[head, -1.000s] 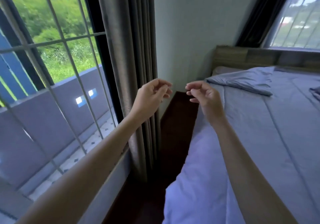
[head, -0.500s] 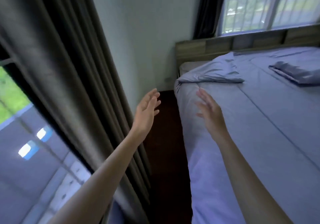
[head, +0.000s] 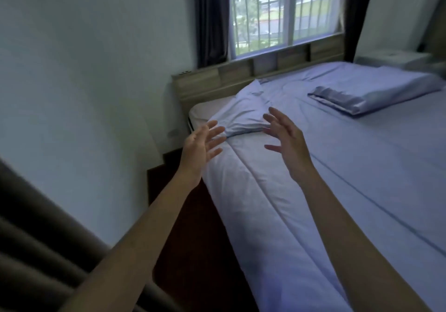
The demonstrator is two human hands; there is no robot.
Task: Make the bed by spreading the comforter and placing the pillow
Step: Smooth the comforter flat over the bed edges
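Comforter (head: 337,191) lies flat over nearly the whole mattress (head: 205,111), running from six o'clock up to the headboard (head: 241,75) at twelve. Only its left top corner (head: 243,116) is folded back on itself, baring a patch of mattress at eleven o'clock. Pillow (head: 371,94) rests on top of the comforter at two o'clock, well apart from the hands. Both hands hover empty with fingers spread wide: the left hand (head: 195,150) is over the comforter's left edge and the right hand (head: 289,145) above its surface, with the folded corner just beyond them at twelve.

The likely risk is a grab that catches only the top layer of the fold. A hard tug toward the headboard could then drag the whole comforter askew, nudge the pillow, or slide the left edge down to the floor (head: 205,251) at nine o'clock.

Half a second back the fingers were closer together and farther from the fold. A second back they were loosely curled beside the curtain (head: 36,251).
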